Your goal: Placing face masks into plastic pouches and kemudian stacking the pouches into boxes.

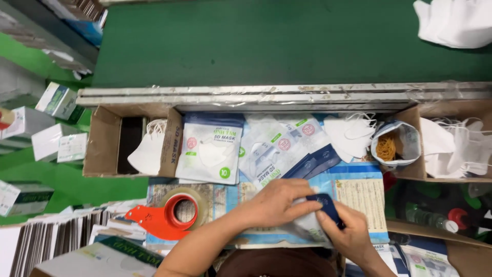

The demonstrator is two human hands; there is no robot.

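Head view, looking down on the worktop point(359, 197). At lower centre of the frame my left hand point(277, 202) and my right hand point(348, 233) meet over a mask pouch point(313, 225), a flat packet of pale film with a dark blue end. The left hand lies on top of the pouch, fingers bent and pressing it flat. The right hand is closed in a pinch on the blue end, thumb above; what its lower fingers do is hidden, so how much of the pouch it holds beneath I can only guess.

The pouch should handle as a light, limp thing: thin plastic film, probably slick, with soft folded masks inside that give under pressure. It bends rather than breaks. The stiffer sealed blue end looks the best place to grip, with the other hand steadying the soft body.

Around it: a stack of filled mask pouches point(210, 146) at centre, above the hands; loose white masks point(351, 133) to the right of them; a small bag of rubber bands point(389, 146); a cardboard box point(105, 141) at left; an orange tape dispenser point(169, 215) just left of my forearm.
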